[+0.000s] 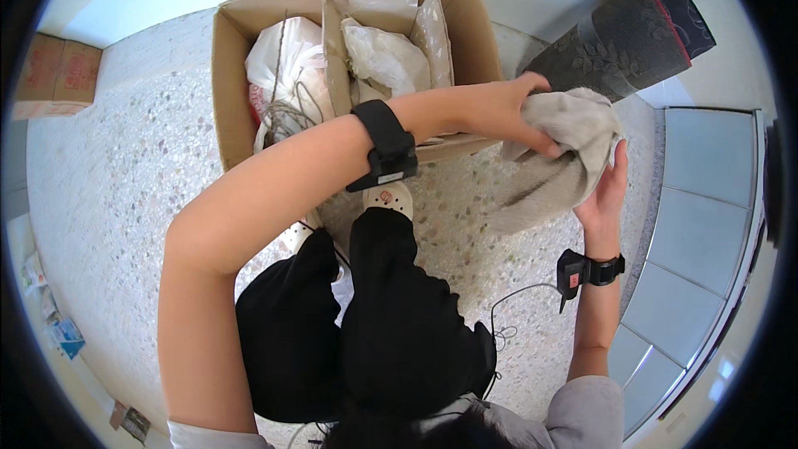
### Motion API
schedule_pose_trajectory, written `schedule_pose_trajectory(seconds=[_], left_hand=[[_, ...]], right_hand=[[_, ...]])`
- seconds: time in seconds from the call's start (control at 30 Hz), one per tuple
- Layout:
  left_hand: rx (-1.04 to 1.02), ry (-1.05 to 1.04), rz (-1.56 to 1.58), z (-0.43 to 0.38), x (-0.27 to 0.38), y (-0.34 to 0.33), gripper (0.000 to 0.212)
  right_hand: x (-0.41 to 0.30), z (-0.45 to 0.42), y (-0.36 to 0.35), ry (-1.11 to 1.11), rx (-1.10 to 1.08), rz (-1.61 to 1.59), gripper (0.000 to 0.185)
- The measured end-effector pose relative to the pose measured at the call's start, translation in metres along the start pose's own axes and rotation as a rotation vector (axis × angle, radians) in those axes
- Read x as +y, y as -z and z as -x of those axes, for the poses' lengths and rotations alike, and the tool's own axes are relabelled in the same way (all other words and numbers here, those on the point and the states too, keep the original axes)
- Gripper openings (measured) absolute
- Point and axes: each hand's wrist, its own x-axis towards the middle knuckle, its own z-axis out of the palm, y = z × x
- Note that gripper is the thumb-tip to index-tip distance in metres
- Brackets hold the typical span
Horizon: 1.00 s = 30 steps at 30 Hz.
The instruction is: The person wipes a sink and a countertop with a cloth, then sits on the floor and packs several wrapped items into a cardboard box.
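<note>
A crumpled grey-beige cloth hangs between my two hands, to the right of a large open cardboard box. My left hand reaches across and grips the cloth's upper left side between thumb and fingers. My right hand is at the cloth's right edge, thumb up, its fingers partly hidden behind the fabric; how firmly it holds cannot be seen. Inside the cardboard box are a white plastic bag with thin cord over it, cardboard dividers and a translucent plastic bag.
A dark rolled mat with red edging leans by the wall, right behind the cloth. A panelled cabinet stands at the right. Smaller cardboard boxes are at the far left. A thin cable runs from my right wrist device.
</note>
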Motion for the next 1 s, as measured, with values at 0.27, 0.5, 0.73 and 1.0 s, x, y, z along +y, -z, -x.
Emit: schedule_pose_trajectory(seconds=[0.27,0.5,0.73,1.0], left_hand=[[0.242,-0.077,-0.086,-0.025,-0.031,0.027,0.028],[-0.008,-0.094,-0.578,-0.008,-0.046,0.030,0.046],[0.077,-0.153,-0.656,0.028,-0.050,0.052,0.041],[0.046,0.022,-0.671,0.083,-0.048,0.036,0.026]], right_hand=[[-0.033,-0.014,0.006,-0.205,0.307,0.988,0.067],[-0.044,-0.024,-0.026,0.091,0.120,1.298,0.064],[-0.026,-0.066,-0.056,0.239,-0.209,1.731,0.059],[-0.035,-0.092,-0.066,0.473,-0.222,2.574,0.054]])
